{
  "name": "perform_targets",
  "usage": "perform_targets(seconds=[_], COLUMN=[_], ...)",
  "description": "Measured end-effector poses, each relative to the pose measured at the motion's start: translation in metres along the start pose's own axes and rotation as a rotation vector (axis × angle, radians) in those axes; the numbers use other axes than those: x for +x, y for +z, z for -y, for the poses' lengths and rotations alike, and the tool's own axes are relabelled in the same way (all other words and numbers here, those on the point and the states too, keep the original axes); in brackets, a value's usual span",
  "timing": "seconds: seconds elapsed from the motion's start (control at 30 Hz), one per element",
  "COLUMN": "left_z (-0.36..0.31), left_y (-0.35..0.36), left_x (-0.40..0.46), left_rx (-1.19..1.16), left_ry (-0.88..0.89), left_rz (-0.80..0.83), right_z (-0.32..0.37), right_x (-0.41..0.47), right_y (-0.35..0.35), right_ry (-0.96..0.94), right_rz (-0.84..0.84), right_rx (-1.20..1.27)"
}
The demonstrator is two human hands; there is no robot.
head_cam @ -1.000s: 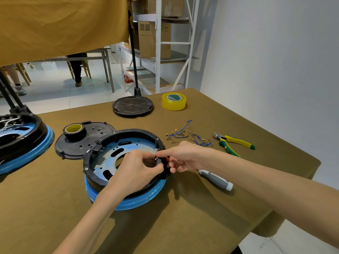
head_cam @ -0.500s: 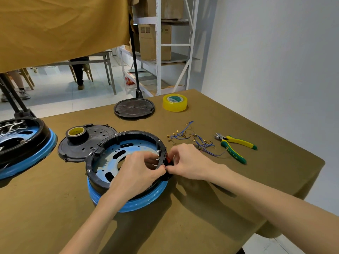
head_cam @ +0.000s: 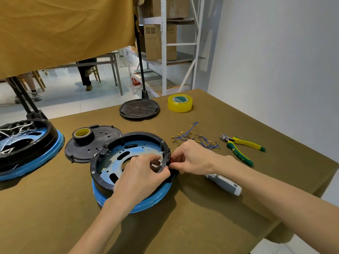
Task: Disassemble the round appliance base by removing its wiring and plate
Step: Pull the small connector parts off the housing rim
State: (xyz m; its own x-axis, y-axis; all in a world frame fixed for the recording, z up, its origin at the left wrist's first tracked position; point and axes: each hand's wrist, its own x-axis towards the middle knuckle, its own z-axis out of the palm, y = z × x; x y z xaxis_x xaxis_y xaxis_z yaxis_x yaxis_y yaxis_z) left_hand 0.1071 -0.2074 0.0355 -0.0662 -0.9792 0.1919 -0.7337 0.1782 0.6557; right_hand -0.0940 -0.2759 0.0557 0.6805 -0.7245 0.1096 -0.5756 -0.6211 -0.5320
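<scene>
The round appliance base (head_cam: 110, 182), a black ring over a blue rim, lies on the table in front of me with its blue metal plate (head_cam: 117, 154) showing inside. My left hand (head_cam: 141, 178) lies over the right half of the base, fingers curled at the black rim. My right hand (head_cam: 190, 158) reaches in from outside and pinches a small red part (head_cam: 171, 159) set in that rim. A bunch of loose blue wires (head_cam: 192, 137) with brass terminals lies on the cloth behind my right hand.
A second base (head_cam: 27, 151) with white wiring sits at the left edge. A black cover (head_cam: 80, 149) carries a tape roll (head_cam: 83, 134). Further back lie a black disc (head_cam: 139, 109) and yellow tape (head_cam: 180, 103). Pliers (head_cam: 242, 149) and a grey screwdriver handle (head_cam: 224, 184) lie right.
Both hands stay at the right rim of the base with only small finger shifts. The view has tilted slightly, and the grey screwdriver handle shows again under my right forearm.
</scene>
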Motion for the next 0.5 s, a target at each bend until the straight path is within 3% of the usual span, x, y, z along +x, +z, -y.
perform_targets(seconds=[0.2,0.5], left_z=[0.001,0.001], left_y=[0.001,0.001], left_x=[0.001,0.001], left_rx=[0.021,0.016], left_ry=[0.014,-0.014], left_rz=[0.018,0.02], right_z=[-0.001,0.006], right_x=[-0.009,-0.01], right_y=[0.01,0.006], right_ry=[-0.063,0.006], right_rz=[-0.141,-0.12], right_rx=[0.008,0.023])
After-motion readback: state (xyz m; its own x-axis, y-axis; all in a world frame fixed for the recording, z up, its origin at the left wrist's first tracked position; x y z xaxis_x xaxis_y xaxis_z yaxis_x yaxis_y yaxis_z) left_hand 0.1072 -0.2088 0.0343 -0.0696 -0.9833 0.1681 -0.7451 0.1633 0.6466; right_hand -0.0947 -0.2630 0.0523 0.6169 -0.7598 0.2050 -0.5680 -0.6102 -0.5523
